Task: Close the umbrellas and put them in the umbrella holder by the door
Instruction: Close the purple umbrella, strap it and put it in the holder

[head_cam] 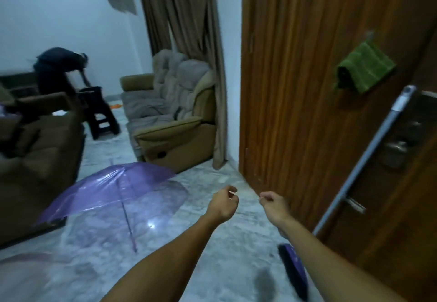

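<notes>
An open, see-through purple umbrella [113,195] lies on the marble floor at the left, its thin shaft pointing toward me. Part of a dark purple object [294,271], maybe a closed umbrella, shows on the floor under my right forearm. My left hand [222,203] and my right hand [274,204] are stretched out in front of me above the floor, right of the open umbrella. Both have loosely curled fingers and hold nothing. No umbrella holder is in view.
A wooden door [319,89] stands at the right with a green towel [364,71] hanging on it. A metal pole [364,160] leans beside it. A beige recliner [175,115] and brown sofa [35,155] flank the floor. Another person [59,70] bends over a dark stool [99,112].
</notes>
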